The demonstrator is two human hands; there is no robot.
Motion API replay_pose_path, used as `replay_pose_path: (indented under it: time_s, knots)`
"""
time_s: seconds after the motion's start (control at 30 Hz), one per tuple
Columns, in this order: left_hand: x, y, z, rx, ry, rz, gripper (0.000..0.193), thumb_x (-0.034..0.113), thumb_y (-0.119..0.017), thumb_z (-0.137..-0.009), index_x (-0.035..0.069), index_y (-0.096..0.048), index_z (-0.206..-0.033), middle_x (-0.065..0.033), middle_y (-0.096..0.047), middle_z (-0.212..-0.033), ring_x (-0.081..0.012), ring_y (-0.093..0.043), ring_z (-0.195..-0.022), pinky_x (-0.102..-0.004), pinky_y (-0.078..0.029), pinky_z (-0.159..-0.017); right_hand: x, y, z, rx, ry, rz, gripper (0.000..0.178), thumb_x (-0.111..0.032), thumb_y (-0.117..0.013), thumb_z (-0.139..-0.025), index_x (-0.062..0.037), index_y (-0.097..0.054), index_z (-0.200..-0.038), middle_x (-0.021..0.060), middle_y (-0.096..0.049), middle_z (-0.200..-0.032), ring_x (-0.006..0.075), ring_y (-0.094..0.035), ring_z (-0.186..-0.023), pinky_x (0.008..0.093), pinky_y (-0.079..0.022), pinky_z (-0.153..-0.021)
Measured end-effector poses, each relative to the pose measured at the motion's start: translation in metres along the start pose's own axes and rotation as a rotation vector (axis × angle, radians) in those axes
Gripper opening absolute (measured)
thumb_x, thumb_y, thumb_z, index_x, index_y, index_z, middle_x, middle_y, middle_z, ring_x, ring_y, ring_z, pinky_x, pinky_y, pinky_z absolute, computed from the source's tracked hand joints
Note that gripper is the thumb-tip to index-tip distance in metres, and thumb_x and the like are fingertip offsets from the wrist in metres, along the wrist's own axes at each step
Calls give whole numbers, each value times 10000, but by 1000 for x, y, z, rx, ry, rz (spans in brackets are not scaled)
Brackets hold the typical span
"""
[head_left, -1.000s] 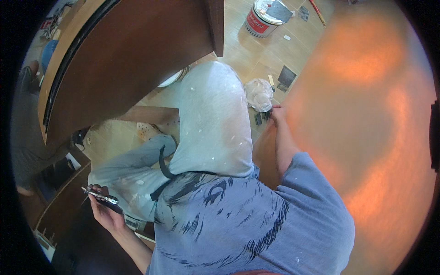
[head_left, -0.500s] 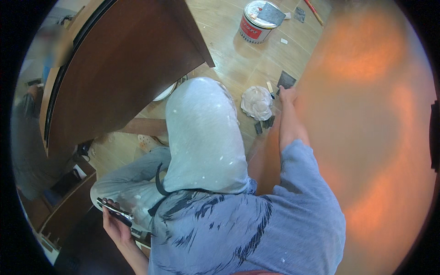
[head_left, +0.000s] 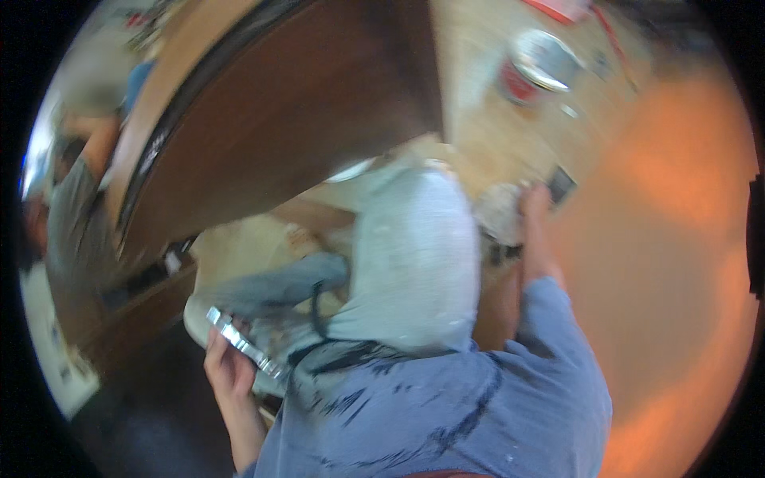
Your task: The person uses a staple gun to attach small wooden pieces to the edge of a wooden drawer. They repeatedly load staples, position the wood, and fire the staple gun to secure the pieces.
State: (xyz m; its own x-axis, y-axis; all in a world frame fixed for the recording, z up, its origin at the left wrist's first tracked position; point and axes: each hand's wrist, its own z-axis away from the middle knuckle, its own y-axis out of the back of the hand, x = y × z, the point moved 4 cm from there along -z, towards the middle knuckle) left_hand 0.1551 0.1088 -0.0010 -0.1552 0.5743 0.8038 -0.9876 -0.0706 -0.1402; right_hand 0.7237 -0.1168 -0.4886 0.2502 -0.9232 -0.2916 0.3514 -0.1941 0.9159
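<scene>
From my head view: the red label [head_left: 516, 88] on the can [head_left: 537, 73] is too blurred to read; my left hand [head_left: 231, 373] clamps a silver object [head_left: 247, 344] by my left leg [head_left: 271, 287] — more silver shows than half a second ago; my right hand [head_left: 535, 201] — grip too blurred to tell — is now closer to the white bundle [head_left: 499, 213].

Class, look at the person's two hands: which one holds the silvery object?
The left hand, low at the picture's left, grips the silvery object; the right hand reaches farther forward, beside the white bundle.
</scene>
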Motion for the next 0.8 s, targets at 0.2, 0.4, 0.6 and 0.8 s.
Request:
replay_pose_path:
  time_s: [0.2, 0.4, 0.6, 0.8]
  knots:
    - [-14, -65, -5, -401, 76, 98, 606, 215, -690, -967, -20, -441, -1468, -106, -598, -1046, -206, -586, -925, -295, -533, -742, 17, 17, -29, -156, 76, 103, 362, -320, -688, -904, 13, -704, -1045, 200, -736, -975, 369, -712, -952, 509, -549, -852]
    - [-15, -62, -6, -565, 70, 165, 640, 213, -716, -957, -30, -432, -1476, -107, -615, -1057, -167, -575, -880, -243, -484, -672, -34, 148, 2, -297, -87, -1475, 282, -121, -685, -949, -24, -598, -1199, 88, -687, -958, 150, -653, -833, 279, -547, -722]
    - [-16, -35, -22, -817, 51, 231, 449, 272, -739, -964, 9, -539, -1268, -101, -618, -1021, -149, -568, -883, -192, -403, -544, -198, 362, 164, -707, 678, -2099, 268, -23, -609, -965, 12, -573, -1228, 67, -518, -1113, 159, -521, -909, 234, -508, -796]
    - [-31, -38, -40, -999, 93, 322, 375, 333, -739, -964, 43, -561, -1120, -87, -600, -991, -139, -535, -846, -203, -395, -542, -373, 324, 323, -950, 657, -1588, 157, -151, -596, -1041, -28, -599, -1139, 158, -587, -1141, 161, -611, -761, 299, -562, -657]
